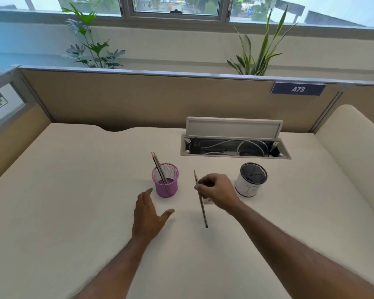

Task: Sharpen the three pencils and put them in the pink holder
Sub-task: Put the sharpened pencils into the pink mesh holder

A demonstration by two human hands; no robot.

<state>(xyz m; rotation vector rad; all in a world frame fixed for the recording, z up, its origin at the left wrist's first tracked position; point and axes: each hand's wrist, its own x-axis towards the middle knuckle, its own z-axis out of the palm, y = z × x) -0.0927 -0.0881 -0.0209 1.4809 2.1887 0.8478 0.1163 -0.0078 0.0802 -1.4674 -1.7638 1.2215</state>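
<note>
On the white desk (78, 212), two pencils (159, 169) are counted in the pink holder (165, 182); a third pencil (200, 197) is pinched by the right hand (217, 189). Left hand (148, 214) is spread, empty. White cup (249, 180) sits right.

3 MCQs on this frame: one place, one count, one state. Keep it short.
1. The pink holder stands:
A. left of the white cup
B. inside the cable tray
C. right of the white cup

2. Pencils in the pink holder:
A. none
B. two
C. three

3. The right hand:
A. lies flat and empty
B. pinches a pencil, tip up
C. holds the white cup

Key:
1 A, it stands on the desk near the open left hand.
2 B, two tips show.
3 B, fingers close on its shaft.
</note>
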